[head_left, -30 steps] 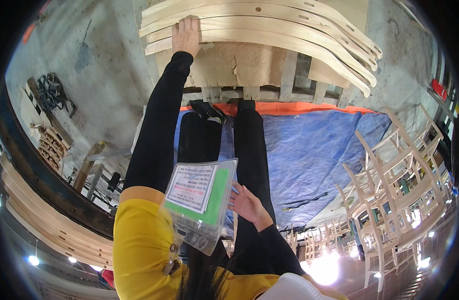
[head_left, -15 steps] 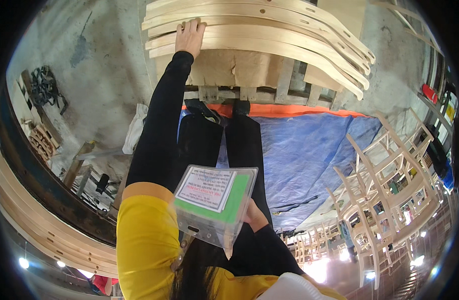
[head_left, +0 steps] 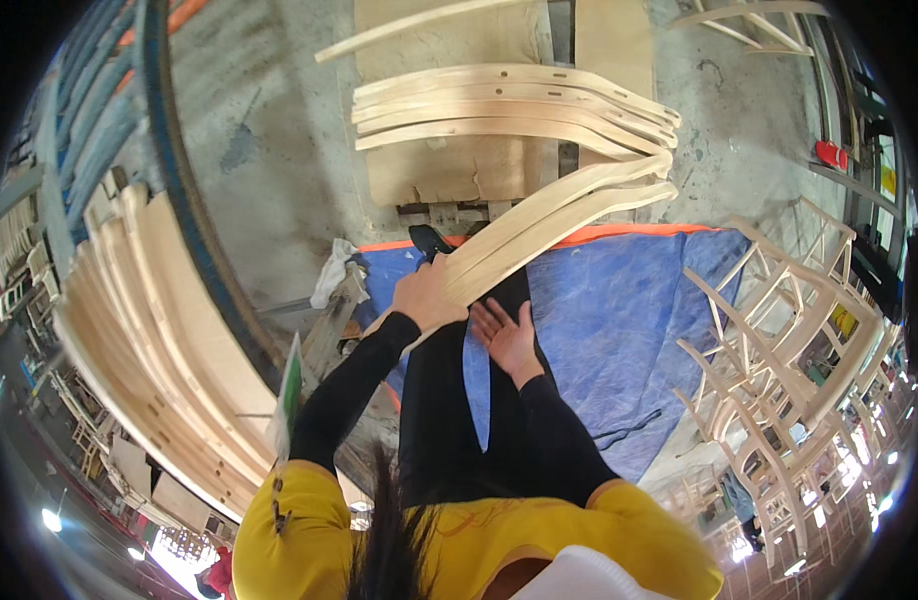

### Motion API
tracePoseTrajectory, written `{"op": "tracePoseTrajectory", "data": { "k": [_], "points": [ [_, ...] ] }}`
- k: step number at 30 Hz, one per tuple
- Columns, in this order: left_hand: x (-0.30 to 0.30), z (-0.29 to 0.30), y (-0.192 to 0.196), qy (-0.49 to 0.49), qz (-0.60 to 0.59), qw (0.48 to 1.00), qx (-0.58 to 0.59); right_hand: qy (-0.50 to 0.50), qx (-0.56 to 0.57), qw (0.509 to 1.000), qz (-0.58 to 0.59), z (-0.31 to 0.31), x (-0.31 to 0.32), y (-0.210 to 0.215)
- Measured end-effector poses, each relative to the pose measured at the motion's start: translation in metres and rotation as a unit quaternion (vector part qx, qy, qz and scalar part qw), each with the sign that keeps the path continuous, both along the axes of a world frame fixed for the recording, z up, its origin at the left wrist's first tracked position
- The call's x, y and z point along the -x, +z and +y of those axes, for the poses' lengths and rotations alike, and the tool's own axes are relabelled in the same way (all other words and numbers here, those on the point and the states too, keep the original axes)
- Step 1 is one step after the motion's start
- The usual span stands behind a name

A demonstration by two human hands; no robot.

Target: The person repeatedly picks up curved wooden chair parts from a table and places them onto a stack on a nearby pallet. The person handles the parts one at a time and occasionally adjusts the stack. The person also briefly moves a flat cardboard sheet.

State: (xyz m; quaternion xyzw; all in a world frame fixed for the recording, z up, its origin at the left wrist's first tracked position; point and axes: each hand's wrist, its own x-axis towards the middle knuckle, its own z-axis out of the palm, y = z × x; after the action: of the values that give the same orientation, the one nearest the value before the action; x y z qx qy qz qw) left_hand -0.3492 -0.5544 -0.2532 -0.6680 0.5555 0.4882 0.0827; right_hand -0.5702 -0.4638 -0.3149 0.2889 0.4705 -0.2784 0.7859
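While our left hand (head_left: 426, 297) is clenched over the near end of a pair of long curved wooden slats (head_left: 554, 215), our right hand (head_left: 509, 337) lies flat and released, palm up, just beside and below them, grasping nothing. We judge that the left grip carries the weight at the end, where the bend gives a firm hold, and that the spread right palm sits low so it can steady the slats from underneath. They run up and to the right from our hands, their far ends reaching the stack of similar slats (head_left: 509, 110) resting on a wooden pallet (head_left: 449, 170) on the concrete floor (head_left: 269, 130). Under our legs a blue tarp (head_left: 619, 320) covers the floor, probably to keep the pale wood clean. Unfinished chair frames (head_left: 769, 360) crowd the right side, and more bent wood pieces (head_left: 149, 330) lean at the left. We cannot tell whether the held slats touch the stack or only pass over it, nor how many pieces the left hand grips. A green-edged sheet (head_left: 291, 385) shows edge-on, and the fisheye rim cuts everything beyond.
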Motion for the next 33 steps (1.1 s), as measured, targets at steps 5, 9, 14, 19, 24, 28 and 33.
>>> {"op": "tracePoseTrajectory", "data": {
  "k": [5,9,14,19,24,28,33],
  "points": [
    [-0.028,0.064,0.177,0.002,-0.073,0.994,-0.082,-0.123,0.046,0.99,-0.048,-0.051,-0.015,0.053],
    [-0.04,0.141,0.297,0.069,-0.152,0.985,-0.047,-0.072,0.194,0.978,-0.029,-0.075,-0.059,0.084],
    [-0.033,0.226,0.376,0.22,-0.157,0.963,-0.004,0.011,0.217,0.961,-0.168,-0.072,-0.114,0.172],
    [-0.034,0.337,0.406,0.486,0.095,0.867,0.055,0.221,0.255,0.889,-0.31,-0.054,-0.158,0.228],
    [-0.044,0.441,0.412,0.573,0.431,0.696,-0.027,0.201,0.347,0.726,-0.558,-0.014,-0.233,0.278],
    [-0.053,0.483,0.404,0.65,0.601,0.459,-0.07,0.365,0.35,0.783,-0.363,0.021,-0.284,0.312],
    [-0.055,0.531,0.373,0.622,0.686,0.376,-0.029,0.45,0.36,0.766,-0.284,0.079,-0.349,0.32]
  ]
}}
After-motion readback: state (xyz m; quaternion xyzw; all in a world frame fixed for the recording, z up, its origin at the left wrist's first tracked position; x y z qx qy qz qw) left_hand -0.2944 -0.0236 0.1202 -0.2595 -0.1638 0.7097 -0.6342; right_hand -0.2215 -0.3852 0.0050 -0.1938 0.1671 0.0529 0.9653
